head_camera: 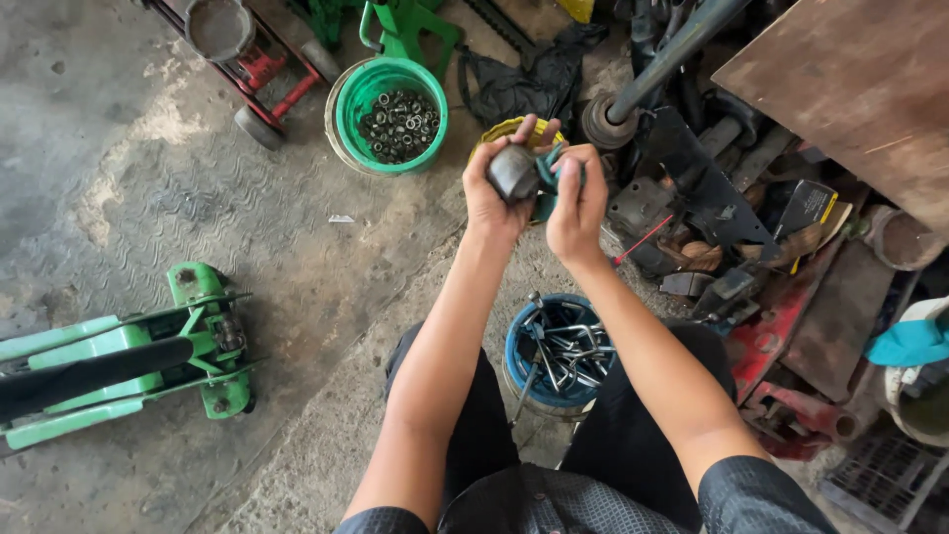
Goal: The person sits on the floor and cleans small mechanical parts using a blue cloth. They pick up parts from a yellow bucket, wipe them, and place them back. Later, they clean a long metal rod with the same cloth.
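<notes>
**Both hands on one dark metal part, above the tool tubs**

Left hand (491, 193) is curled around a dark, rounded metal part (513, 171), thumb and fingers closed on it. Right hand (576, 203) is pinched onto a teal rag (550, 176) pressed against the same part. The two hands nearly meet, raised over the floor ahead of the knees.

Containers:
- Blue tub (521, 348) between the legs, holding a tangle of bent steel wrenches (566, 348)
- Green bucket (348, 111) further out, its bottom covered with small dark sockets or nuts (398, 124)
- Yellow tub (506, 129) directly behind the hands, mostly hidden; contents cannot be told
- White pail (907, 381) at the right edge with a blue cloth (909, 341) draped over it

Surroundings:
- Green floor jack (193, 351) lies on the concrete at left, well apart from the hands
- Red-framed jack (259, 61) at top left
- Heap of dark scrap parts (707, 198) crowds the right side, just beside the right forearm
- Rusty board (850, 89) overhangs the heap at top right
- Black cloth (529, 74) lies behind the yellow tub
</notes>
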